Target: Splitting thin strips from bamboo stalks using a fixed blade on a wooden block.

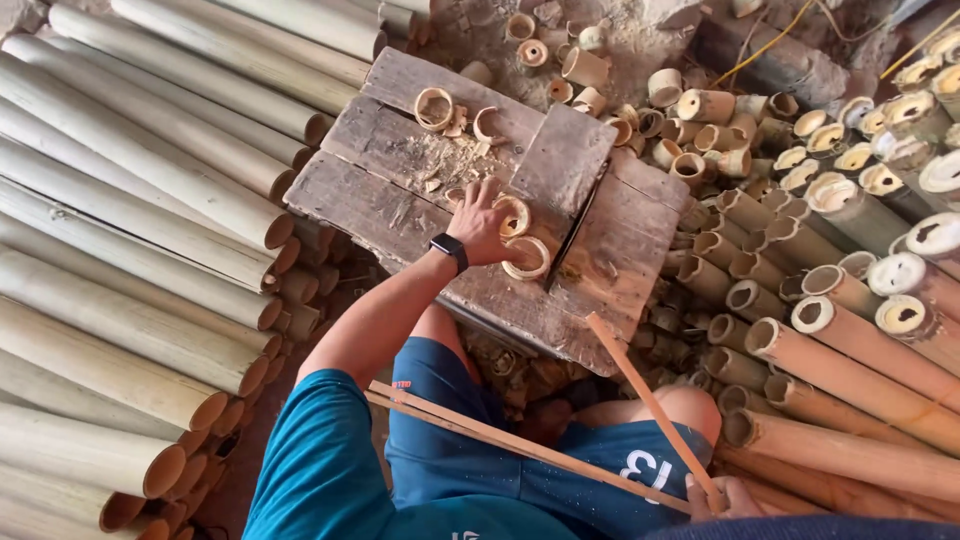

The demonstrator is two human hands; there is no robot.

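Note:
My left hand, a dark watch on its wrist, rests on a worn wooden block and curls its fingers around a short bamboo ring. A second bamboo ring lies just in front of that hand. Two more rings sit at the far side of the block among shavings. My right hand, at the bottom right by my knee, grips two long thin bamboo strips that cross over my lap; one strip angles up toward the block.
Long pale bamboo poles are stacked along the left. Brownish bamboo poles lie piled at the right. Several short bamboo offcuts are heaped behind the block. A dark slot cuts the block's top. A yellow cable runs at the back.

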